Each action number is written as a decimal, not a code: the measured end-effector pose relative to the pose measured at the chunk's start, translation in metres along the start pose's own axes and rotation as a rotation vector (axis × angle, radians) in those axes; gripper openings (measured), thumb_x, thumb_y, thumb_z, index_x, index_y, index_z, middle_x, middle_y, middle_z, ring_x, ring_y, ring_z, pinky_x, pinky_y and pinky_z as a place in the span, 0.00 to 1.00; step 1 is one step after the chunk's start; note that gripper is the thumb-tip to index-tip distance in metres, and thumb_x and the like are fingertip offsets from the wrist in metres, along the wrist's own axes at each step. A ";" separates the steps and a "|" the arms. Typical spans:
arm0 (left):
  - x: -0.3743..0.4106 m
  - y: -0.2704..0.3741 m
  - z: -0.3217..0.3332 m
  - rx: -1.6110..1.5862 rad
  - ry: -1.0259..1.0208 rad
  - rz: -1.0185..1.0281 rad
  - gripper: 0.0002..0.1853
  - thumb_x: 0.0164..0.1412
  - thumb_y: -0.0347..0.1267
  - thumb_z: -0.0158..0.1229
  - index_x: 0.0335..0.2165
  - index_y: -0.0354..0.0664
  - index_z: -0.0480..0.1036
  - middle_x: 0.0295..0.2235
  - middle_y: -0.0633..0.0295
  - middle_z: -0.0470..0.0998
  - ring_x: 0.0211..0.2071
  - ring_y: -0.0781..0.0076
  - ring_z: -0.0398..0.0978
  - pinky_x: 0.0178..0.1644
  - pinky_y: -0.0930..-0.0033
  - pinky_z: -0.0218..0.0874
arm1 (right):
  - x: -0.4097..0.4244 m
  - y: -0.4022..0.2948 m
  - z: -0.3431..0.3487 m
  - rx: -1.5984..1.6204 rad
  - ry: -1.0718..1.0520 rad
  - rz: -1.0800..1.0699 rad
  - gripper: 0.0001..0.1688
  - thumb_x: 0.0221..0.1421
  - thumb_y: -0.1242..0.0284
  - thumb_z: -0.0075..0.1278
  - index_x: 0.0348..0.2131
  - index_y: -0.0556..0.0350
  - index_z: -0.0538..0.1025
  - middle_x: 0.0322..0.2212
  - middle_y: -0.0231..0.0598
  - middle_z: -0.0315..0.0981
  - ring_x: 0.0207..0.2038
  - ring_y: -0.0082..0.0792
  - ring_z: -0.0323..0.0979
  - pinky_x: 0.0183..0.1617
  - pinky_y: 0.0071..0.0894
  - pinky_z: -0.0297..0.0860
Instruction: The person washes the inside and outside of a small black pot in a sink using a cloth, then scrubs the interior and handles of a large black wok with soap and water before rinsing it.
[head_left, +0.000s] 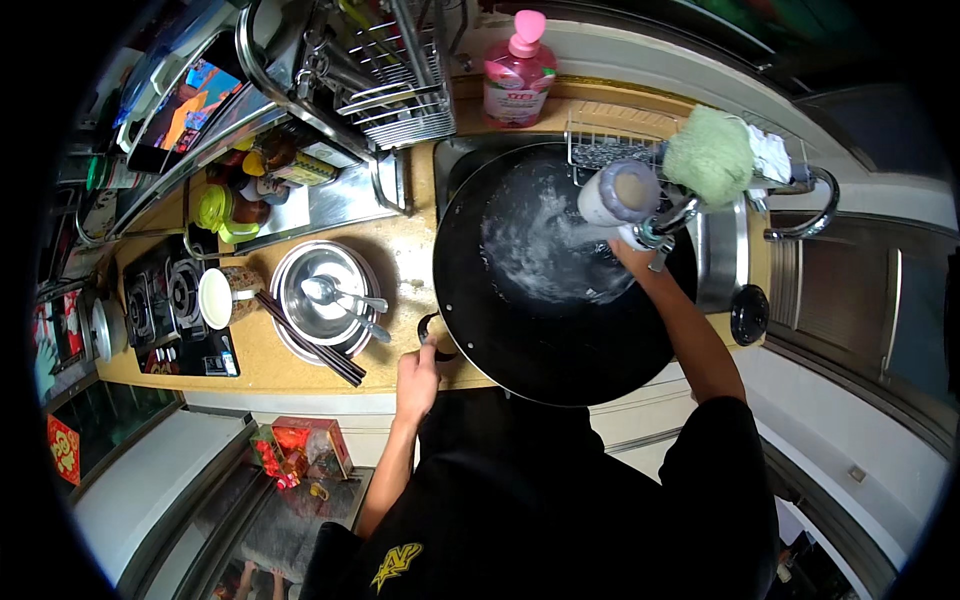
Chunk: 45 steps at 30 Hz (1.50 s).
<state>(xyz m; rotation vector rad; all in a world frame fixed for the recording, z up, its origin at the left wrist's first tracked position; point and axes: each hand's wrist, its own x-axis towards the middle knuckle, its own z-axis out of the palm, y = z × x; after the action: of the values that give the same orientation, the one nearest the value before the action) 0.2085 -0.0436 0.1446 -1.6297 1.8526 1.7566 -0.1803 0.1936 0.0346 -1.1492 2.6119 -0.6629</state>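
A large black wok rests over the sink, with water swirling in it. My left hand grips the wok's dark loop handle at its left side. Over the wok's right part stands a chrome faucet with a whitish cylindrical attachment on it. Reaching up from the right, my right hand is at the faucet's outlet. The faucet and attachment cover most of its fingers, so its grip is hidden.
Left of the wok, nested metal bowls hold spoons, with chopsticks across the rim. Beyond are a patterned mug and gas stove. A pink soap bottle and wire rack with a green cloth stand behind.
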 end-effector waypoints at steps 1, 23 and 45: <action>-0.015 0.016 -0.006 0.090 -0.022 0.012 0.30 0.67 0.43 0.50 0.14 0.32 0.66 0.11 0.68 0.62 0.16 0.80 0.59 0.21 0.67 0.51 | -0.010 -0.014 -0.015 -0.102 -0.147 0.079 0.24 0.58 0.63 0.51 0.51 0.52 0.71 0.47 0.45 0.73 0.50 0.46 0.71 0.60 0.48 0.63; 0.086 0.167 0.233 -0.303 -0.448 0.022 0.30 0.67 0.44 0.44 0.58 0.32 0.63 0.50 0.49 0.74 0.50 0.59 0.71 0.52 0.59 0.63 | 0.039 -0.079 0.045 1.768 0.140 0.872 0.25 0.66 0.50 0.39 0.45 0.50 0.73 0.42 0.36 0.73 0.43 0.34 0.71 0.46 0.41 0.70; 0.145 0.128 0.292 -0.648 -0.494 0.077 0.24 0.60 0.52 0.54 0.44 0.47 0.75 0.37 0.63 0.79 0.37 0.68 0.75 0.44 0.58 0.66 | 0.028 -0.069 0.049 1.781 0.234 0.722 0.43 0.57 0.54 0.56 0.65 0.38 0.54 0.57 0.37 0.62 0.53 0.35 0.66 0.44 0.41 0.71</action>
<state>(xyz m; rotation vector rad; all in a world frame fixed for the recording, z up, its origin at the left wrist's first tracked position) -0.1063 0.0635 0.0332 -1.0908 1.2021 2.6722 -0.1374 0.1164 0.0246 0.4006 1.2063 -2.1003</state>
